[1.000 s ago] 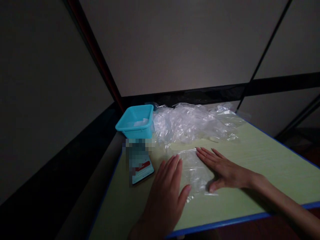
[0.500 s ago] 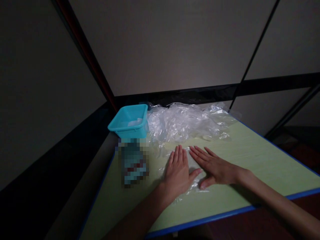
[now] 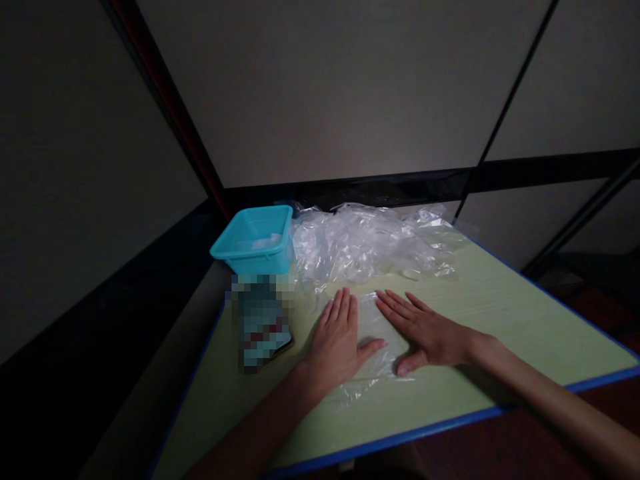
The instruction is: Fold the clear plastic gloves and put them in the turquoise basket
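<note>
From my head view, the blue basket (image 3: 284, 259) holds something small and whitish — I can't tell what. Pixelation hides most of the phone (image 3: 286, 341). My left hand (image 3: 335, 343) lies flat on the clear plastic bag (image 3: 380, 327), fingers together, thumb out (its left part is covered). My right hand (image 3: 427, 331) presses the bag's right side, fingers slightly spread — below the crumpled plastic heap (image 3: 370, 243) on the table (image 3: 505, 333).

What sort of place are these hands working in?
Probably a dim room in a home, though a small workroom is possible: a small table with blue edging stands against large panelled doors or walls, with a phone lying on it.
</note>
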Tool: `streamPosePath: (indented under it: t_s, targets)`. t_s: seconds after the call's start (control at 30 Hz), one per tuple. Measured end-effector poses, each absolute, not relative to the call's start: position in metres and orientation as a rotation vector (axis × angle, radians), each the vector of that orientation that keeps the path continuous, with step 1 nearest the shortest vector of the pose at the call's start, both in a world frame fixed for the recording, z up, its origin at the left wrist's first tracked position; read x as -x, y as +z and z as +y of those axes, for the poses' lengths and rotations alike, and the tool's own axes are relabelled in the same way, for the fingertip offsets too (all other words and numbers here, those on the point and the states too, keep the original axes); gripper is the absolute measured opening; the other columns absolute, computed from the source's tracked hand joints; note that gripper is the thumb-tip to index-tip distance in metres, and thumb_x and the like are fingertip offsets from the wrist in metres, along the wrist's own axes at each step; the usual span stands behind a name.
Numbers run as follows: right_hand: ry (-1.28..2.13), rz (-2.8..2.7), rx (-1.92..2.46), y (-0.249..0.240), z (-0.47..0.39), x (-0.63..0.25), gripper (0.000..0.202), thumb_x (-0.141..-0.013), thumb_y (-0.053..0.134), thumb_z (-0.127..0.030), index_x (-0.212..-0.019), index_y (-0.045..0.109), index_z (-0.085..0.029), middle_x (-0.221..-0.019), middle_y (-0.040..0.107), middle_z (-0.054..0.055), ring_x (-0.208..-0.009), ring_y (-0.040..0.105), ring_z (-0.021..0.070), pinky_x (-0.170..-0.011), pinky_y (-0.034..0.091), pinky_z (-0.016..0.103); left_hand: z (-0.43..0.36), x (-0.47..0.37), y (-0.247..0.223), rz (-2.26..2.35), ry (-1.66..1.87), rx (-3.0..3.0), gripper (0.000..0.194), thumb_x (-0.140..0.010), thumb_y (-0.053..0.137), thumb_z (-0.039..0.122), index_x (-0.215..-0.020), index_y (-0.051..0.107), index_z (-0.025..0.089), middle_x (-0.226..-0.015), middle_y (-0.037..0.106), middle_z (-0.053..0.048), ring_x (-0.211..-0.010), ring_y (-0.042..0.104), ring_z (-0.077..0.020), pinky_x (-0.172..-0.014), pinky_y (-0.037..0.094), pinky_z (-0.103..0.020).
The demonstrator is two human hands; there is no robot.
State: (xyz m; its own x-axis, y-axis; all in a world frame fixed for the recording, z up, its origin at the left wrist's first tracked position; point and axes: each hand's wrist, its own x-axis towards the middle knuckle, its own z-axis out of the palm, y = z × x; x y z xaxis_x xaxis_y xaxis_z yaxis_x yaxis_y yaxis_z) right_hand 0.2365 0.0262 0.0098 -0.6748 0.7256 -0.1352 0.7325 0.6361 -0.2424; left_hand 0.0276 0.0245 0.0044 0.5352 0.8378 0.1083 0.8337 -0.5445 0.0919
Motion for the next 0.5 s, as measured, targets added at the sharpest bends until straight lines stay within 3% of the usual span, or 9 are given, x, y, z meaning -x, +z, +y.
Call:
streamPosePath:
  t_s: [0.5]
  targets:
    - [-0.43, 2.824, -1.303, 0.0103, 0.0243, -0.2374, 0.109, -0.065, 0.049, -0.075, -0.143, 0.007, -0.011, -0.148, 0.006, 0.018, -0.134, 0.006, 0.0351, -0.107, 0.01, 0.053, 0.023, -0.0215, 0.0087, 1.487, 0.177, -2.663, 0.091, -0.076, 0.044, 0.066, -0.137, 0.026, 0.001, -0.146, 0.017, -0.02, -0.135, 0.011, -0.0309, -0.108, 0.02, -0.045]
